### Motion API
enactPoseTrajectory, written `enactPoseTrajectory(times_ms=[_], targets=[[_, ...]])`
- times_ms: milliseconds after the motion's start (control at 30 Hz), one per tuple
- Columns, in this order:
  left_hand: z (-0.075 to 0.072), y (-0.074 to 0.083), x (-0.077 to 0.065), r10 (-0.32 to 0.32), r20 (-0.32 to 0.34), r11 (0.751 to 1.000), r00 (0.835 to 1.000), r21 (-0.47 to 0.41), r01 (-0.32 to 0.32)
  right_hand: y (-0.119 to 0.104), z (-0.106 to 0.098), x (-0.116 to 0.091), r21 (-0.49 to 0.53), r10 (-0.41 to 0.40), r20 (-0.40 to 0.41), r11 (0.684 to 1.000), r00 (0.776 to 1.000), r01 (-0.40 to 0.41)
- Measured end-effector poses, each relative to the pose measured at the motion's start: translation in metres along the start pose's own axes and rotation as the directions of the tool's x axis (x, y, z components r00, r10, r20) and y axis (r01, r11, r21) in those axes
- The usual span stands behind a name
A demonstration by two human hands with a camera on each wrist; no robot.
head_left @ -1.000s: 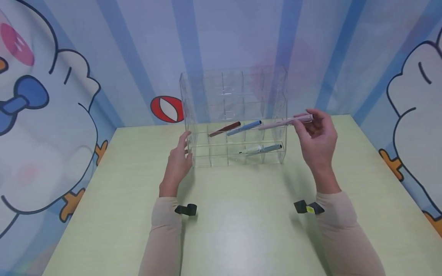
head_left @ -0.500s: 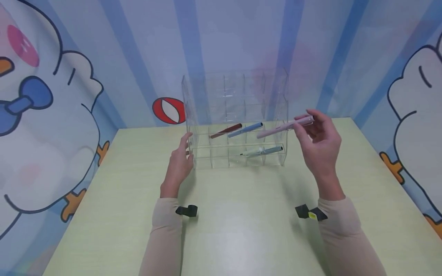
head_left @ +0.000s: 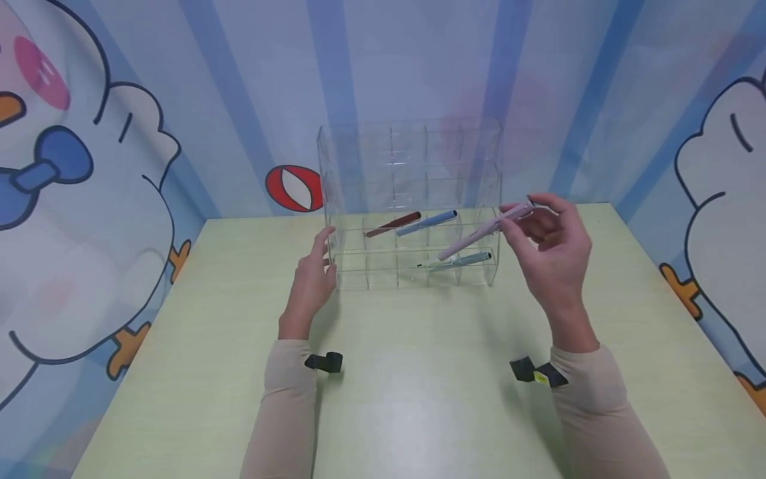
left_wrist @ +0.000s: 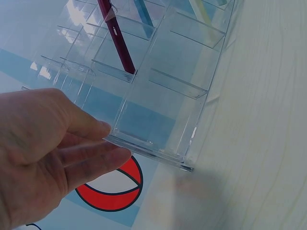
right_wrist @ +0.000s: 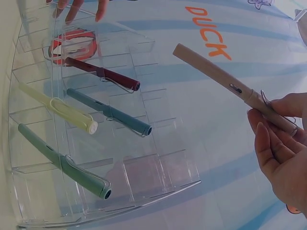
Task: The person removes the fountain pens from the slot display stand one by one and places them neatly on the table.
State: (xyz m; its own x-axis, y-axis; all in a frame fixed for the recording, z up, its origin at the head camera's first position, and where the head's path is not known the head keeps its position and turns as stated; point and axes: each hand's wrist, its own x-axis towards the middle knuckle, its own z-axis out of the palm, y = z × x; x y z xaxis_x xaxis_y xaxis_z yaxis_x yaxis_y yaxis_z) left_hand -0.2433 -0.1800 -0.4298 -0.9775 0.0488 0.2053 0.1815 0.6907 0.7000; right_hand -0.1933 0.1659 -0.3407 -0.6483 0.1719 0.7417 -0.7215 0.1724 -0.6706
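Observation:
My right hand (head_left: 553, 259) pinches a pale pink pen (head_left: 473, 238) by its clip end, thumb against fingers. The pen slants down to the left and overlaps the right part of a clear stepped rack (left_wrist: 153, 155). At the rack's left side, my left hand (head_left: 308, 283) grips the edge of the side panel between thumb and fingers. A dark red pen (head_left: 391, 225) and a blue pen (head_left: 426, 223) lie slanted in one tier. In the front tier are a pale yellow pen (right_wrist: 57, 109) and a green pen (right_wrist: 64, 164).
The rack stands on a pale wooden table (head_left: 407, 372), close to the back wall. Behind it hangs a blue striped backdrop (head_left: 413, 60) with cartoon ducks and a red-and-white ball (head_left: 294, 188). Thin see-through dividers split each tier into compartments.
The pink pen's far end has swung downward toward the front tier, so the pen tilts more steeply. My right hand has shifted slightly. The left hand keeps its grip on the rack.

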Motion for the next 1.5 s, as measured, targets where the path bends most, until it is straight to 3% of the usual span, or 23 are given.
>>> enactPoseTrajectory(times_ms=[667, 967, 1500], targets=[[0.0002, -0.0027, -0.0004, 0.015, -0.006, 1.000, 1.000, 0.009, -0.015, -0.0018, 0.0057, -0.0036, -0.001, -0.040, 0.070, 0.999, 0.997, 0.040], [-0.0007, 0.0003, -0.0008, 0.013, -0.007, 1.000, 1.000, 0.010, -0.013, -0.0012, 0.0054, -0.0022, -0.047, -0.055, 0.094, 0.997, 0.994, 0.059], [-0.0006, -0.0019, 0.0004, 0.005, -0.001, 1.000, 1.000, 0.013, -0.005, -0.0033, 0.0069, -0.0062, -0.081, 0.005, 0.124, 0.997, 0.992, 0.005]])
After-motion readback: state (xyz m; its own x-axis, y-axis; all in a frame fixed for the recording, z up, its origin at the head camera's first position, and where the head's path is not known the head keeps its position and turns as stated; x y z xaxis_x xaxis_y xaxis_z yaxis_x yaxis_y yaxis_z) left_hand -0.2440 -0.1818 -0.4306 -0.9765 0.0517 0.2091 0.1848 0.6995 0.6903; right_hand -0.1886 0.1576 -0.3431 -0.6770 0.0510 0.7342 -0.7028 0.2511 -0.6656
